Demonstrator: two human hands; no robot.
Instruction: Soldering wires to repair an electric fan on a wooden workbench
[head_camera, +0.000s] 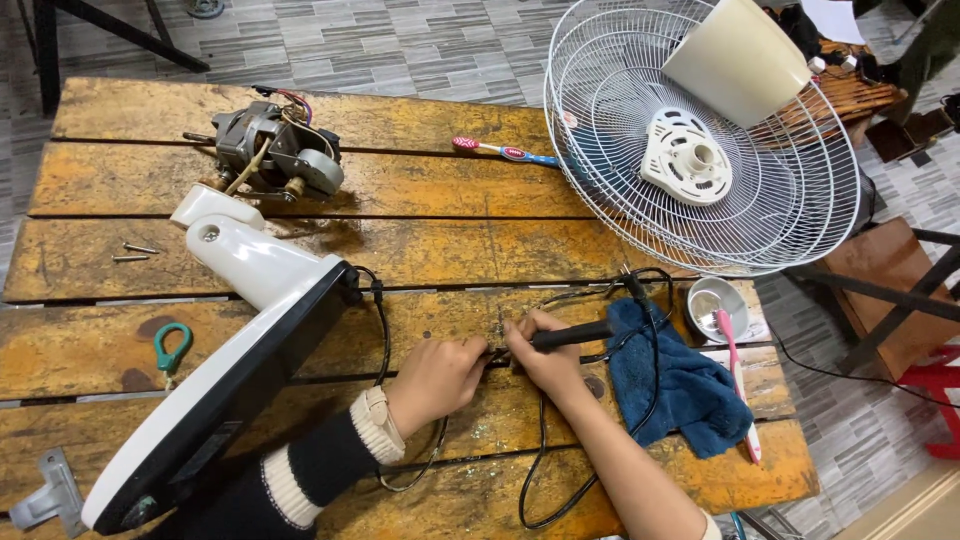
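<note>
Soldering underway near table front edge: right hand clamped on soldering iron, left hand pinching wire; next needs steady tip.

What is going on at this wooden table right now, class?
A person works on a taken-apart fan at a worn wooden table. The right hand holds a black-handled soldering iron, tip down where the left hand pinches thin black wires. The white fan stand lies beside the left arm, the bare motor beyond it, the wire fan guard at the far right. A blue cloth lies next to the right hand.
</note>
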